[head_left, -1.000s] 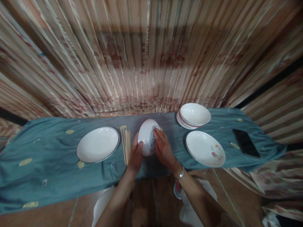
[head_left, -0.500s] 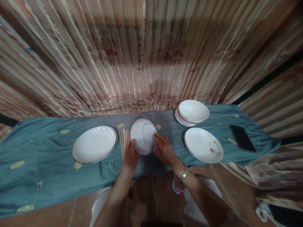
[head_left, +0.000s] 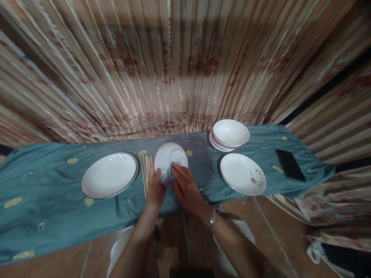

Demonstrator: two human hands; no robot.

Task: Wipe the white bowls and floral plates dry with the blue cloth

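Observation:
A white bowl (head_left: 162, 156) is held over the table with its underside and round foot turned up towards me. My left hand (head_left: 155, 191) grips its left rim, thumb on the outside and fingers out of sight beneath. Against the lower right of the bowl's base, my right hand (head_left: 188, 188) presses a small bluish-grey cloth (head_left: 171, 175), mostly hidden under the fingers. Several wooden chopsticks (head_left: 144, 172) lie just left of the bowl, partly covered by my left hand.
Oval white plates (head_left: 110, 175) are stacked at left. On the right stand several stacked bowls (head_left: 231, 132), a flower-patterned plate (head_left: 240, 172) and a black phone (head_left: 290, 165). The green-grey cloth (head_left: 58, 208) covers the narrow table; a pleated curtain (head_left: 174, 77) hangs behind it.
My right hand has moved the cloth from the bowl's right edge inward and down over its base. The bowl has tilted, its foot now facing more to the upper right. The view has shifted slightly.

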